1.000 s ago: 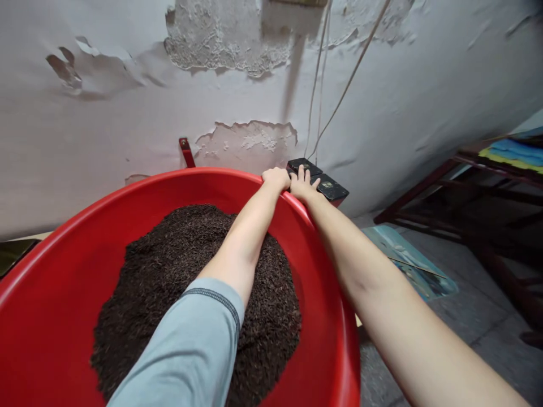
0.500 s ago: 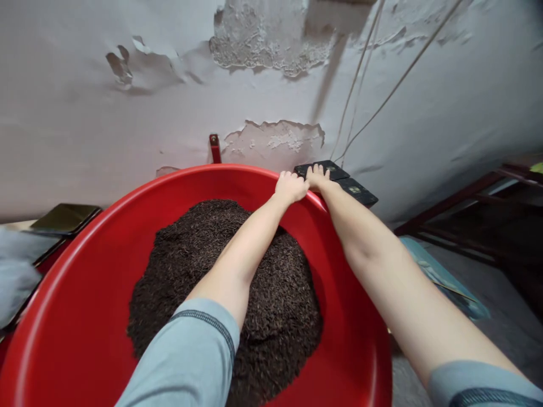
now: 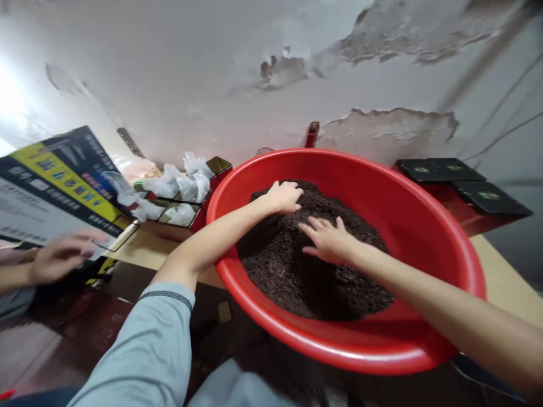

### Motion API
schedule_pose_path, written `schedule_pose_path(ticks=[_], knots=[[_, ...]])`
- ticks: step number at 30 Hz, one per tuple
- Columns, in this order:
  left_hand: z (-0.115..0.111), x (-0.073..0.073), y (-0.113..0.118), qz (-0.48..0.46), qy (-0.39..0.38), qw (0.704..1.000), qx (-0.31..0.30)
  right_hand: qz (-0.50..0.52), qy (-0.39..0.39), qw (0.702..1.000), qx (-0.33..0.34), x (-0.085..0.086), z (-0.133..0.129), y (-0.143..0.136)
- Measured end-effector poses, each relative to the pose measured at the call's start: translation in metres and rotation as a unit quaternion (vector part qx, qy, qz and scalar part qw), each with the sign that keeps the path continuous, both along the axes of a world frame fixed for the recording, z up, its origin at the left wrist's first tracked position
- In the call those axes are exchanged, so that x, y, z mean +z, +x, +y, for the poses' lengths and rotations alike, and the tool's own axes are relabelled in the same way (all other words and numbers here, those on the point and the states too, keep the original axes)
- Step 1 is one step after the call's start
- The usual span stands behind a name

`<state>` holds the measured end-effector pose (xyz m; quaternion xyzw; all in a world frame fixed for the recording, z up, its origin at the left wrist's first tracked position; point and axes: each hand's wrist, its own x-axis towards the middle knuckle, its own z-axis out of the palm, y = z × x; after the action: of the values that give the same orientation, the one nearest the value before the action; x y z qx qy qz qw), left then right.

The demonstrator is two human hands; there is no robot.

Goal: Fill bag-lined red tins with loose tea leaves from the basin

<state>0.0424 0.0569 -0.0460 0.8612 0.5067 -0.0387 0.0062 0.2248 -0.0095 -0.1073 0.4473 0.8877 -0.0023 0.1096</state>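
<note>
Red basin [image 3: 348,359]: position on the work surface, with dark loose material [image 3: 271,277] inside

At far left, another person's hand [image 3: 63,257] is located near a printed panel [image 3: 63,181] with a yellow band; the hand is blurred and its grip cannot be determined. Right of the panel, pale plastic bags [image 3: 193,186] sit in and around open-topped boxes [image 3: 167,229] at the back of the light-coloured tabletop [image 3: 146,249]. The box group ends just beside the basin's left rim, leaving a narrow margin there.

The basin occupies the centre, its near rim extending past the tabletop's front edge over a dark area. The left forearm crosses the left rim. The left hand [image 3: 285,197] is over the material, palm down, fingers loosely extended, grip open. The right hand [image 3: 331,240] is just beside it, fingers spread, grip wide; the right forearm crosses the near right rim. Contact with the material cannot be confirmed for either hand.

The material lies toward the basin's left and near side; the inner wall is exposed at right. Behind stands a wall [image 3: 178,85] with peeling plaster and a red bracket [image 3: 313,135]. Black-topped boxes [image 3: 487,196] adjoin the right rim, and tabletop extends in front of them.
</note>
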Motion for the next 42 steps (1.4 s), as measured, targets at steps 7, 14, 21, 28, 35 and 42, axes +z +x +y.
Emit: schedule_pose_path(ticks=[7, 14, 21, 28, 35, 42], knots=[[0.023, 0.018, -0.153, -0.099, 0.124, 0.930, 0.330, -0.072, -0.087, 0.993, 0.030, -0.020, -0.046, -0.067], [0.090, 0.000, -0.204, -0.084, 0.012, 0.933, 0.350, -0.047, -0.083, 0.995, 0.013, -0.022, -0.039, -0.072], [0.109, 0.004, -0.195, -0.049, 0.053, 0.914, 0.399, -0.053, -0.078, 0.995, 0.015, -0.020, -0.036, -0.073], [0.081, 0.033, -0.179, -0.015, 0.186, 0.946, 0.266, 0.080, 0.114, 0.990, 0.037, 0.012, -0.017, -0.067], [0.007, 0.055, -0.139, 0.110, 0.321, 0.928, -0.155, 0.227, 0.291, 0.929, -0.012, 0.062, -0.002, -0.037], [-0.029, 0.034, -0.080, 0.092, 0.285, 0.909, -0.290, 0.271, 0.277, 0.921, -0.031, 0.058, 0.010, 0.002]])
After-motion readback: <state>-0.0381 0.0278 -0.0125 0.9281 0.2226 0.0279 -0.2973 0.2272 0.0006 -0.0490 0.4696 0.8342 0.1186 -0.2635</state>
